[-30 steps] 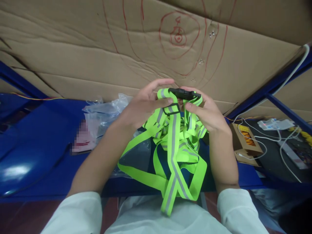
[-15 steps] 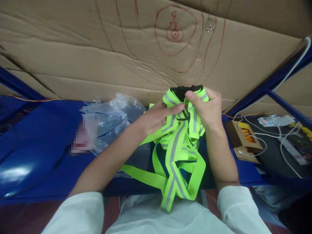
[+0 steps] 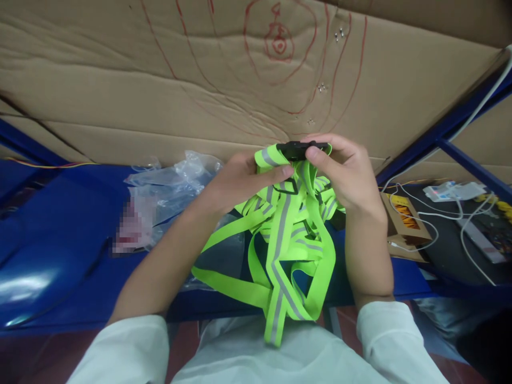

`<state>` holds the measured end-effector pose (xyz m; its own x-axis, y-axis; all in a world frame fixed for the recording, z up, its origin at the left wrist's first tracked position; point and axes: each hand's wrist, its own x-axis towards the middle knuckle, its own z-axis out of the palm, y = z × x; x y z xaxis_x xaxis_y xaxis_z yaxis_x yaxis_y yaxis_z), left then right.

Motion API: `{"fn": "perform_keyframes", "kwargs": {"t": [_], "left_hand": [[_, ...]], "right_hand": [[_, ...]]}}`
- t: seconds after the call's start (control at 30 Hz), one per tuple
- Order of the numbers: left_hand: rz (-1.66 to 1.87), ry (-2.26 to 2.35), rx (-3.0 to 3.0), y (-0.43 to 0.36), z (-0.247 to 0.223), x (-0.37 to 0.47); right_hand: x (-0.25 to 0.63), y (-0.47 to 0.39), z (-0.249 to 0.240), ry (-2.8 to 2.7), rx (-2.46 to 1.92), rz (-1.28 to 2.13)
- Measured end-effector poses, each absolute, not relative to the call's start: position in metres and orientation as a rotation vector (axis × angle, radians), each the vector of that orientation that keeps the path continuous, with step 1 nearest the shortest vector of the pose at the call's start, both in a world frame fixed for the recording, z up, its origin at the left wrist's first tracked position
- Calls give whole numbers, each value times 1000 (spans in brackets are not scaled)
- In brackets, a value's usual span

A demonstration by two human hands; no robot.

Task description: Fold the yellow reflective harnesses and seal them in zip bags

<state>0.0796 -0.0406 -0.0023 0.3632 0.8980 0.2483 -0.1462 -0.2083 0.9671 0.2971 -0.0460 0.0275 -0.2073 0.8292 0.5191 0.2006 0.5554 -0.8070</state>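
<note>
A neon-green harness of straps with grey stripes point(image 3: 280, 240) hangs in loops from both hands in front of my body. Its black buckle point(image 3: 296, 150) spans the space between my hands. My left hand point(image 3: 256, 178) is closed on the strap at the buckle's left end, thumb laid across the green band. My right hand point(image 3: 340, 165) pinches the buckle's right end between thumb and fingers. Below my left thumb hangs a black rectangular slider point(image 3: 287, 186) on a strap.
Crumpled clear plastic bags point(image 3: 180, 186) lie on the blue table point(image 3: 72, 213) at left. An open cardboard box point(image 3: 406, 221) with orange contents, white cables and a white device point(image 3: 454, 192) are at right. Behind stands a cardboard panel point(image 3: 120, 96) with red drawn lines.
My left hand has shifted left, spreading the strap at the buckle's left end. The buckle now lies straighter between my hands, and the black slider shows more fully.
</note>
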Motion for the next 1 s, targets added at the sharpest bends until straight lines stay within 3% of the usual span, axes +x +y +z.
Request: {"fn": "perform_keyframes", "kwargs": {"t": [0.27, 0.57, 0.77, 1.0], "left_hand": [[1270, 763, 1490, -43, 9, 74], [1097, 499, 1019, -35, 14, 68], [1140, 626, 1231, -34, 11, 70], [1189, 661, 1258, -19, -10, 81]], "right_hand": [[281, -49, 19, -1693, -761, 643], [279, -21, 1, -1677, -706, 1513], [270, -18, -6, -1447, -914, 1255], [265, -22, -10, -1417, -895, 1226]]}}
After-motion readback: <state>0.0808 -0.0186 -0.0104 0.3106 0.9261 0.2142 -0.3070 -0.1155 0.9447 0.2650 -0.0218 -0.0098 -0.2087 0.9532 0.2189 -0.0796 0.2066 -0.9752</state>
